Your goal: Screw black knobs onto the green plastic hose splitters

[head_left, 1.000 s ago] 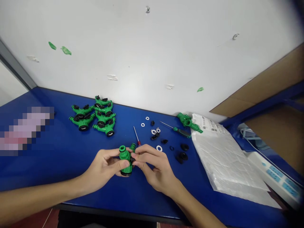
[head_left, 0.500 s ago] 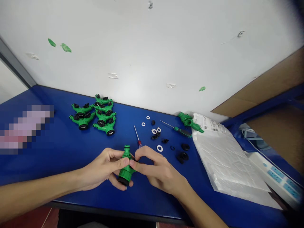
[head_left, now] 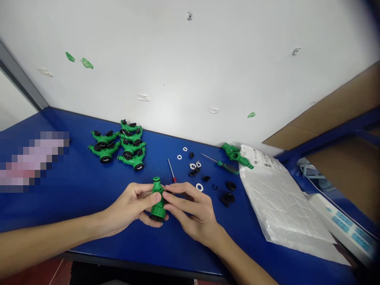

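Observation:
Near the table's front, my left hand [head_left: 138,205] is closed around a green hose connector [head_left: 158,202] with a black ring at its lower end. The thumb lies across its front and the other fingers pass behind it. My right hand [head_left: 192,209] pinches the connector's right side with its fingertips. Just behind the hands lies a small screwdriver [head_left: 171,169] with a red collar, its handle partly hidden. White washers [head_left: 199,187] and small black parts [head_left: 206,179] are scattered to the right.
Several green splitters [head_left: 106,152] with black levers stand at the back left. A green-handled screwdriver [head_left: 228,168], green parts [head_left: 230,150], black rings [head_left: 230,185], a white plastic bag [head_left: 276,198] and a power strip [head_left: 341,221] are on the right. A white wall [head_left: 178,59] rises behind.
The connector has moved slightly up and now stands more upright. My right hand's fingers have shifted on its side, the lower fingers now reaching forward to it. The view has tilted a little.

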The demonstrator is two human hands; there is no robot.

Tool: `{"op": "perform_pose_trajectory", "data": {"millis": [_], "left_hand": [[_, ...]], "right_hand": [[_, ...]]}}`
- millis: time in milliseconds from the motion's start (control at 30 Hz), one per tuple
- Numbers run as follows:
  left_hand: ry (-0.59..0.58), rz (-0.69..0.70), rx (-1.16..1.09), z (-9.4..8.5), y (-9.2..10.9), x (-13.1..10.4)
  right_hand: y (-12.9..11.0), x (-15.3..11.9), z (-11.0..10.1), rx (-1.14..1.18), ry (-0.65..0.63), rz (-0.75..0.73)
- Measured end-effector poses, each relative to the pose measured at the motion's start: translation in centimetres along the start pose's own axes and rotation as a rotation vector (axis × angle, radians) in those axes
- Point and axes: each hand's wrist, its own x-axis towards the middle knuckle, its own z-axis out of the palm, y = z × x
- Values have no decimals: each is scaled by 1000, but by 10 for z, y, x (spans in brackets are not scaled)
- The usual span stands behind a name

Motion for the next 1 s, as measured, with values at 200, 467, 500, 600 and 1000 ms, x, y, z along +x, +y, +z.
{"op": "perform_pose_trajectory", "data": {"millis": [200, 467, 500, 600, 1000], "left_hand": [[65, 137, 88, -3, -5, 1], [127, 233, 286, -5, -14, -1], [128, 227, 296, -5, -14, -2], [134, 211, 309, -3, -15, -2], [210, 453, 513, -4, -18, -1]], "right_hand": [[-1, 3, 7, 176, 110, 168], [-3, 0, 6, 141, 98, 210], [-3, 1, 6, 136, 84, 205], [-3, 1, 6, 111, 89, 223], [-2, -3, 15, 290, 151, 368]]}}
